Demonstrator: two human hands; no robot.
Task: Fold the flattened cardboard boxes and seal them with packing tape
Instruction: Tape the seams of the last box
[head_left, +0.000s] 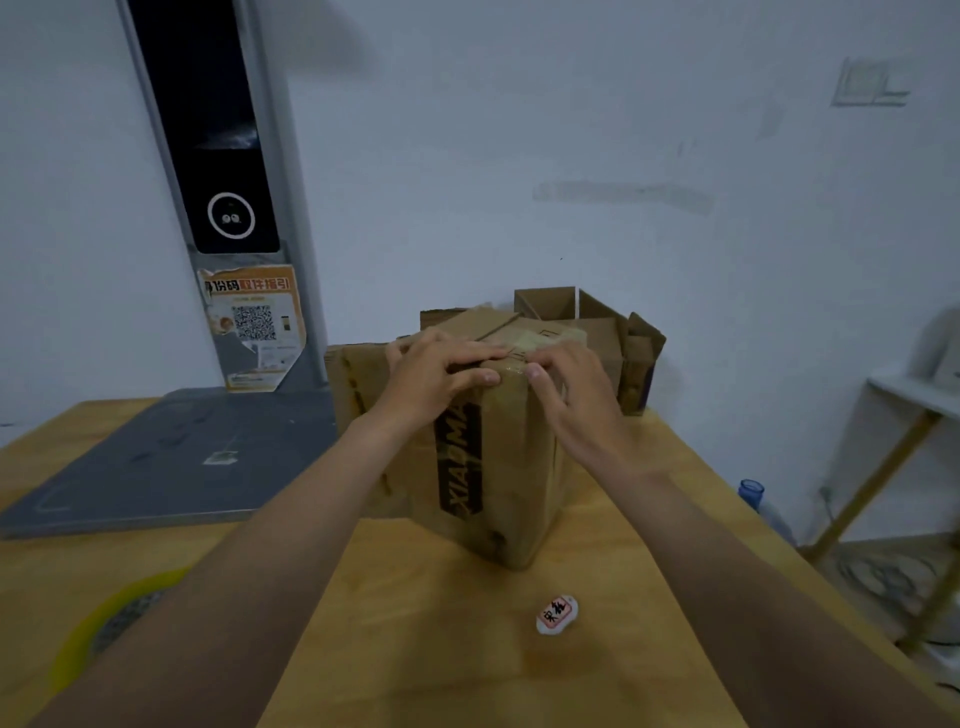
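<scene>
A folded brown cardboard box with black lettering stands upright in the middle of the wooden table. Clear tape runs over its top edge and down its near face. My left hand lies on the top left of the box, fingers pressing along the top seam. My right hand rests on the top right corner, thumb pressed on the tape at the edge. A roll of yellowish packing tape lies at the table's near left, partly hidden by my left forearm.
More cardboard boxes, some with open flaps, stand behind the box against the wall. A grey flat panel lies at the table's left. A small white oval tag sits near the front. A white shelf stands at the right.
</scene>
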